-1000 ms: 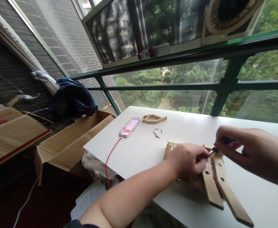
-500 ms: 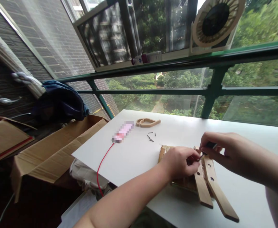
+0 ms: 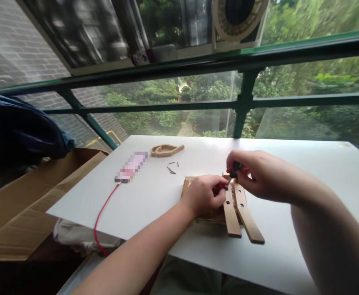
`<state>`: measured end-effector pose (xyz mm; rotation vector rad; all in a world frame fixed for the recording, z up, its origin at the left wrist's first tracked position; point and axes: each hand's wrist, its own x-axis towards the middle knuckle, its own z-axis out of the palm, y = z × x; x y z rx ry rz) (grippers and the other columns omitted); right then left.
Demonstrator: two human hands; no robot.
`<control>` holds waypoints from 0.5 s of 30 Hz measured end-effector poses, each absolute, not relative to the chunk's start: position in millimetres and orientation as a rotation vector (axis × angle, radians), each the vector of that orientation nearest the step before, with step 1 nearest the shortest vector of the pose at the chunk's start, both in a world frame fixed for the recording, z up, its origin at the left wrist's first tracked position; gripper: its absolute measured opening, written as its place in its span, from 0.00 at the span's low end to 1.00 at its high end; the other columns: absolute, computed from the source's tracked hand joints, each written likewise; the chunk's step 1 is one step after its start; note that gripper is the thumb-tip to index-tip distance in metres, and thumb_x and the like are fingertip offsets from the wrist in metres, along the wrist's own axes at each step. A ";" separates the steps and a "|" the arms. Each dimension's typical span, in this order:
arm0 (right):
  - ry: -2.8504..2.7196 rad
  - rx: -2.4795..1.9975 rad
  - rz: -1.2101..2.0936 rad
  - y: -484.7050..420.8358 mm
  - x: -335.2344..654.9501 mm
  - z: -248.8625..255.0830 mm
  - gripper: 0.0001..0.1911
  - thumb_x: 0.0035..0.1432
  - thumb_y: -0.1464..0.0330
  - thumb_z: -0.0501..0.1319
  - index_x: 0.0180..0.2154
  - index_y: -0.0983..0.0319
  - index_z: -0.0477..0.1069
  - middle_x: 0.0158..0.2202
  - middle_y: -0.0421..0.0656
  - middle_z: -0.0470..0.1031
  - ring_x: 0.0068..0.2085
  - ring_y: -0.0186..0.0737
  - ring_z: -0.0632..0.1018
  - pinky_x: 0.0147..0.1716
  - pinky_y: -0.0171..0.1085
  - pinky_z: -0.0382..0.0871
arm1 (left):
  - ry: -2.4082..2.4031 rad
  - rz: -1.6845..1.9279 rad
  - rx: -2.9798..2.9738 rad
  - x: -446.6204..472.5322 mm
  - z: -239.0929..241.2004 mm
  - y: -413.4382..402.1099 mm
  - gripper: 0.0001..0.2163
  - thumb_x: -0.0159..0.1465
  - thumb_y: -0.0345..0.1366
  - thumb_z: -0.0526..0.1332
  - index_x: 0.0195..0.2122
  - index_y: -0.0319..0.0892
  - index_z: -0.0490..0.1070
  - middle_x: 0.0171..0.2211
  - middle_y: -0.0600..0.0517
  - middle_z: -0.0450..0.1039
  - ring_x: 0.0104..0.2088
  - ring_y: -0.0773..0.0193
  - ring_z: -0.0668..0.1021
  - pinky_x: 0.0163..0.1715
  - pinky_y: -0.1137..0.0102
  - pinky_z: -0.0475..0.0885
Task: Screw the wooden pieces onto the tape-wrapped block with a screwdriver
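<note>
My right hand [image 3: 256, 172] grips a screwdriver [image 3: 235, 168] with a black handle, its shaft slanting down to a flat wooden piece [image 3: 233, 223]. Beside the tip, my left hand [image 3: 202, 194] has thumb and fingers pinched together at that piece's edge; what lies between them is too small to make out. A second wooden piece [image 3: 250, 224] with holes lies alongside on the right. Both rest across a block [image 3: 186, 185] that looks wrapped in brown tape, partly hidden under my left hand. Several small dark screws [image 3: 172, 169] are scattered on the white table [image 3: 280, 229].
Towards the back of the table lies a looped wooden piece [image 3: 168, 151]. A blurred-out pink device [image 3: 132, 166] has a red cable [image 3: 98, 217] running over the left edge. Cardboard boxing [image 3: 22, 209] and dark blue cloth [image 3: 16, 127] are at left; a green railing [image 3: 161, 107] stands behind.
The whole view has shifted, so the table and hands appear further left and higher. The screwdriver stands more upright over the left wooden piece. Both hands keep their hold.
</note>
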<state>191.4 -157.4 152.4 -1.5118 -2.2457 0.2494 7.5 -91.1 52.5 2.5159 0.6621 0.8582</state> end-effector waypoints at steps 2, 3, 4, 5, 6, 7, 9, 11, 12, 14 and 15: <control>-2.237 -1.533 0.239 -158.4 193.2 156.7 0.10 0.53 0.73 0.55 0.39 0.61 0.69 0.30 0.41 0.74 0.28 0.33 0.71 0.28 0.31 0.59 | 0.673 0.866 2.512 8.0 52.9 -90.6 0.10 0.56 0.28 0.60 0.37 0.43 0.75 0.32 0.55 0.79 0.28 0.67 0.77 0.35 0.72 0.73; -2.240 -1.546 0.240 -159.0 194.1 158.6 0.10 0.54 0.73 0.55 0.39 0.61 0.70 0.31 0.42 0.75 0.29 0.34 0.71 0.29 0.31 0.59 | 0.678 0.867 2.510 8.2 53.0 -90.3 0.10 0.55 0.28 0.60 0.38 0.43 0.76 0.31 0.55 0.79 0.27 0.67 0.77 0.34 0.72 0.73; -2.236 -1.566 0.233 -159.8 194.9 160.3 0.11 0.54 0.72 0.55 0.40 0.61 0.70 0.31 0.42 0.75 0.29 0.34 0.72 0.29 0.32 0.59 | 0.684 0.866 2.510 8.4 53.0 -90.1 0.10 0.55 0.28 0.60 0.38 0.43 0.76 0.30 0.55 0.79 0.27 0.67 0.77 0.33 0.72 0.73; -2.238 -1.586 0.220 -160.5 195.4 162.0 0.10 0.55 0.72 0.56 0.40 0.62 0.71 0.31 0.42 0.75 0.30 0.34 0.72 0.29 0.32 0.59 | 0.686 0.868 2.512 8.6 52.8 -89.8 0.10 0.55 0.28 0.60 0.38 0.43 0.76 0.30 0.55 0.79 0.26 0.67 0.77 0.33 0.72 0.73; -2.239 -1.604 0.203 -161.3 195.7 163.5 0.09 0.55 0.71 0.56 0.39 0.62 0.71 0.30 0.42 0.75 0.30 0.34 0.72 0.30 0.32 0.58 | 0.684 0.870 2.515 8.7 52.6 -89.7 0.10 0.55 0.28 0.60 0.38 0.43 0.76 0.30 0.55 0.79 0.26 0.68 0.76 0.33 0.72 0.73; -2.245 -1.621 0.192 -162.0 195.8 164.9 0.08 0.55 0.70 0.57 0.38 0.62 0.71 0.30 0.42 0.75 0.29 0.34 0.71 0.30 0.32 0.58 | 0.681 0.871 2.519 8.9 52.4 -89.7 0.10 0.55 0.28 0.60 0.38 0.43 0.76 0.30 0.55 0.79 0.26 0.68 0.76 0.33 0.72 0.73; -2.253 -1.644 0.175 -163.0 195.4 166.9 0.07 0.56 0.68 0.57 0.37 0.62 0.71 0.29 0.42 0.74 0.29 0.34 0.70 0.30 0.33 0.57 | 0.679 0.872 2.528 9.3 52.0 -89.8 0.10 0.56 0.28 0.60 0.38 0.42 0.76 0.30 0.55 0.78 0.26 0.68 0.76 0.32 0.72 0.73; -2.252 -1.662 0.161 -163.0 194.9 167.7 0.06 0.57 0.67 0.58 0.35 0.62 0.71 0.28 0.41 0.74 0.28 0.33 0.69 0.29 0.33 0.56 | 0.676 0.874 2.537 9.7 51.8 -89.8 0.09 0.57 0.29 0.61 0.38 0.42 0.76 0.30 0.55 0.78 0.26 0.68 0.76 0.32 0.72 0.72; -2.249 -1.669 0.152 -162.7 194.8 167.6 0.06 0.57 0.67 0.58 0.35 0.62 0.71 0.28 0.41 0.73 0.28 0.33 0.68 0.29 0.33 0.55 | 0.673 0.872 2.541 9.9 51.8 -89.8 0.09 0.57 0.30 0.61 0.38 0.42 0.76 0.30 0.55 0.78 0.26 0.69 0.76 0.32 0.72 0.72; -2.236 -1.678 0.135 -161.7 194.9 166.8 0.06 0.57 0.66 0.58 0.34 0.62 0.71 0.27 0.40 0.72 0.27 0.32 0.67 0.29 0.33 0.54 | 0.667 0.862 2.547 10.0 51.6 -89.5 0.06 0.59 0.32 0.62 0.37 0.42 0.76 0.29 0.55 0.78 0.26 0.69 0.75 0.32 0.72 0.72; -2.229 -1.681 0.128 -161.2 195.2 166.2 0.06 0.57 0.65 0.58 0.33 0.62 0.70 0.27 0.40 0.72 0.27 0.32 0.66 0.29 0.33 0.53 | 0.664 0.856 2.548 10.0 51.5 -89.3 0.05 0.59 0.33 0.62 0.37 0.42 0.75 0.30 0.55 0.78 0.27 0.68 0.75 0.32 0.72 0.71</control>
